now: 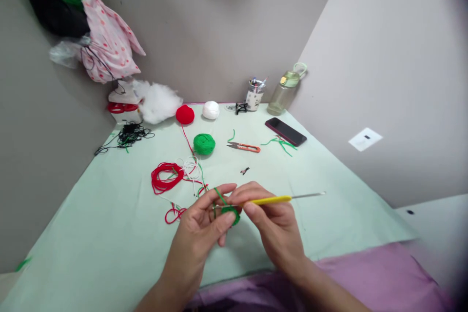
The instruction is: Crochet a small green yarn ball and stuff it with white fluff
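Note:
My left hand (204, 222) pinches a small round green crochet piece (231, 213) between thumb and fingers, with green yarn looped over the index finger. My right hand (272, 219) is closed on a crochet hook with a yellow handle (272, 200); its metal shaft sticks out to the right and its tip meets the green piece. The green strand runs back toward a green yarn ball (204, 144) in the middle of the pale green table cover (109, 214).
Loose red yarn (166, 178) lies left of my hands. Behind stand a red ball (185, 114), a white ball (211, 110), orange thread snips (244, 146), a phone (285, 131), a pen cup (254, 94), a water bottle (285, 91), stuffing (157, 101) and black yarn (129, 135).

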A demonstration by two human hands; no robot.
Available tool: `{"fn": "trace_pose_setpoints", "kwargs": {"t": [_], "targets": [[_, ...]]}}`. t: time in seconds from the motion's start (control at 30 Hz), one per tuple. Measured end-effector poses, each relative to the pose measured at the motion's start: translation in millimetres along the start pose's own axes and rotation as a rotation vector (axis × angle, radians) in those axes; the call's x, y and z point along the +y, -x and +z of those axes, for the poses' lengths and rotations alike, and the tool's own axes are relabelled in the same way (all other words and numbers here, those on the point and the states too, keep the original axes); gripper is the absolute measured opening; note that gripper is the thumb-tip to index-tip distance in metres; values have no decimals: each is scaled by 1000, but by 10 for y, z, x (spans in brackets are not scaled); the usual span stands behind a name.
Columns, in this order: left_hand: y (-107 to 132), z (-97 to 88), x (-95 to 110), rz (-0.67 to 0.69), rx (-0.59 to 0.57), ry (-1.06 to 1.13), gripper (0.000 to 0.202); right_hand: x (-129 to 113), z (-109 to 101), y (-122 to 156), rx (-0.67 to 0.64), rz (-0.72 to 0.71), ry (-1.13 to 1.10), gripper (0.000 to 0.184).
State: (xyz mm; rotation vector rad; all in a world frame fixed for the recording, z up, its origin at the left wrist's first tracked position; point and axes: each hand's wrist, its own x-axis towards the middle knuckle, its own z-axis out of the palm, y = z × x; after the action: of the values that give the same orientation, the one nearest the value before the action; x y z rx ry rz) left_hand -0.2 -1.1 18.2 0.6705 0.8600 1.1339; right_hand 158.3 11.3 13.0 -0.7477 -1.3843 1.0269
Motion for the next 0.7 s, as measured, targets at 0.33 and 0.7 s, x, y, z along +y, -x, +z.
{"fn": "trace_pose_setpoints", "kwargs": {"t": [0.33, 0.7], "targets": [[-16, -77, 33, -102, -69, 44, 34, 66, -58, -42, 52, 224, -274, 20], [0, -113, 75, 34, -34, -239, 37, 21, -130, -25, -68, 143, -199, 23]]}}
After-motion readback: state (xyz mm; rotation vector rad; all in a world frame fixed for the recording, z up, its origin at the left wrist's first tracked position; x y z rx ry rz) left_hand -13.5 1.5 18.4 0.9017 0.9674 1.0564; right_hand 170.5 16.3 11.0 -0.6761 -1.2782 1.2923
